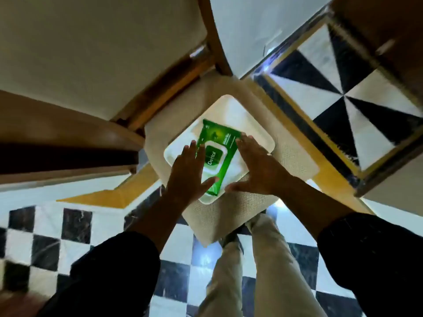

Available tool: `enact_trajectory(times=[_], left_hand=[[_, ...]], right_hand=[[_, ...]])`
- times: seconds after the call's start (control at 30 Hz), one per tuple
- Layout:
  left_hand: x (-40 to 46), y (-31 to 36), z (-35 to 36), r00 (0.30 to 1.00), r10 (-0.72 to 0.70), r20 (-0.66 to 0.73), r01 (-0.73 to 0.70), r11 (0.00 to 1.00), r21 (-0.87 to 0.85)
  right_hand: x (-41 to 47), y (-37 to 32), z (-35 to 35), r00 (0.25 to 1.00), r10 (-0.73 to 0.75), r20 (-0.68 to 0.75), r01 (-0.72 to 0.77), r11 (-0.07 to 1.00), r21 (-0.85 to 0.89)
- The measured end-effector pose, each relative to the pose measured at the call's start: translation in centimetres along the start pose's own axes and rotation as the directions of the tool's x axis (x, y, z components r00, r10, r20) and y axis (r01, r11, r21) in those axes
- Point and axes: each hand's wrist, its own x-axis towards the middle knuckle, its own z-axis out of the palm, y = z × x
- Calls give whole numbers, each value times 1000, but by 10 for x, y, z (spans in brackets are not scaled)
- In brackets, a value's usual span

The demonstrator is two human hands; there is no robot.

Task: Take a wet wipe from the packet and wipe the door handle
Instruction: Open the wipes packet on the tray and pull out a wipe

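Note:
A green wet wipe packet [217, 152] with a white flip lid lies flat on a white tray [238, 115] in the middle of the view. The lid looks closed. My left hand [187, 172] hovers over the packet's left edge, fingers spread, its thumb beside the packet's near end. My right hand [256, 170] is spread along the packet's right edge, thumb near the same end. Neither hand grips the packet. No door handle is in view.
The tray rests on a cream woven stool seat [219, 220]. A wooden door frame [215, 35] and a cream door [91, 53] stand behind it. A brown wooden panel [57, 138] juts in from the left. Black and white checkered floor [75, 227] surrounds the stool.

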Motion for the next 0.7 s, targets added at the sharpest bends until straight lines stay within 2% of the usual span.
enact_trajectory(times=[0.17, 0.37, 0.5, 0.7], left_hand=[[38, 7, 24, 993, -12, -121, 6, 999, -51], [65, -4, 44, 988, 1, -155, -18, 994, -110], [70, -10, 47, 986, 57, -160, -73, 993, -97], [77, -23, 36, 986, 138, -91, -146, 985, -89]], right_hand=[[38, 17, 16, 997, -58, 58, 65, 987, -144], [72, 26, 27, 973, -204, 105, 228, 915, -333], [81, 31, 34, 973, -195, 125, 228, 893, -387], [86, 33, 40, 983, -132, 129, 175, 892, -417]])
